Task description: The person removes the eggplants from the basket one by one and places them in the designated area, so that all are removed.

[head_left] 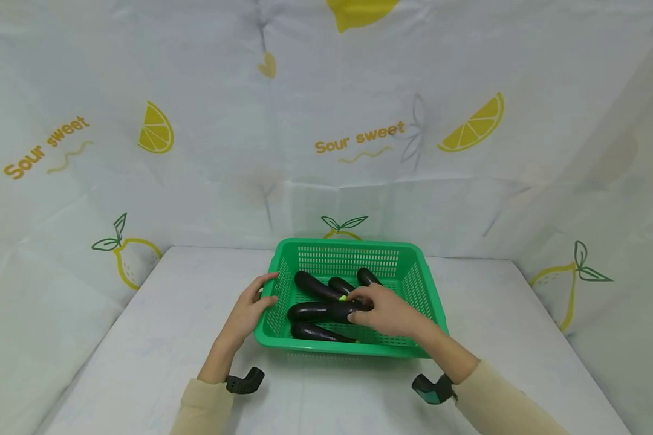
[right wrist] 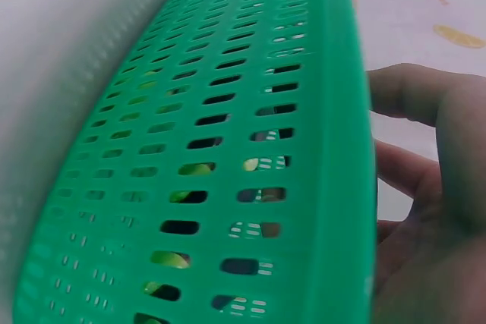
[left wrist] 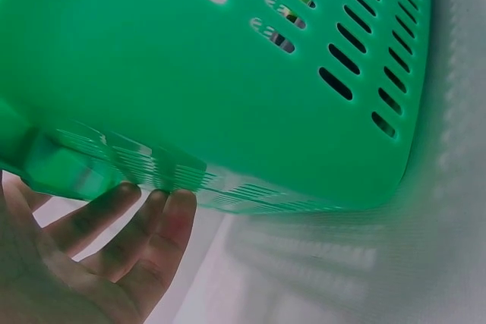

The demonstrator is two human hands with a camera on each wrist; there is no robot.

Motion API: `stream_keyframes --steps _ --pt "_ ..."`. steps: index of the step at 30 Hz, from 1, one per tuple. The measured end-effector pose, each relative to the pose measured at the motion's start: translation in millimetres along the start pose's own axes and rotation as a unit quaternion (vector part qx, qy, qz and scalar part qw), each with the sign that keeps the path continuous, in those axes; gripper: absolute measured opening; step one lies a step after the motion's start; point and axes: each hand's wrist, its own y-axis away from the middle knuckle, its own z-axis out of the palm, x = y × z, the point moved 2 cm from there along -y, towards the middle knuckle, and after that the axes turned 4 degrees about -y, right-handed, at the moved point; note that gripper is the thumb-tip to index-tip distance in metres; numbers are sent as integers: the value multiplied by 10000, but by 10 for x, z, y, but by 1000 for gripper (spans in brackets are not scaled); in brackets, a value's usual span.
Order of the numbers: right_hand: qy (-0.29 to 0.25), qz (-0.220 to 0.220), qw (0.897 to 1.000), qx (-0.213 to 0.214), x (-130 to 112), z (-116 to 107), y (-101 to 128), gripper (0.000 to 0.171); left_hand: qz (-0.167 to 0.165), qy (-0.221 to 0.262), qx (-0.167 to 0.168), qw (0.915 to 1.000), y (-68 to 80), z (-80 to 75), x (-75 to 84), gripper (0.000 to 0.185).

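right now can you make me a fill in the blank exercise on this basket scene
1. The eggplants lie inside a ____ plastic basket.
2. The left hand rests against the basket's ____ side.
3. The right hand reaches ____ the basket, onto an eggplant.
4. The basket stands on a ____ table.

Missing words: green; left; into; white

1. White table [head_left: 158, 338], pale surface with faint marbling, enclosed on three sides by lemon-print cloth [head_left: 207, 157].
2. Green slotted basket [head_left: 283, 266] sits directly on it, centre, toward the near edge.
3. Basket's perforated wall meets the tabletop in both wrist views.
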Motion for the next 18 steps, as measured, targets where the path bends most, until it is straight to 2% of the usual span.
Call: stream_keyframes --steps 9,18 --pt "-153 -21 9998 137 -103 -122 87 35 -38 -24 5 10000 -3 2 8 53" --pt "-35 -94 9995 291 -195 -215 167 33 -61 -49 28 10000 2 3 20 54"
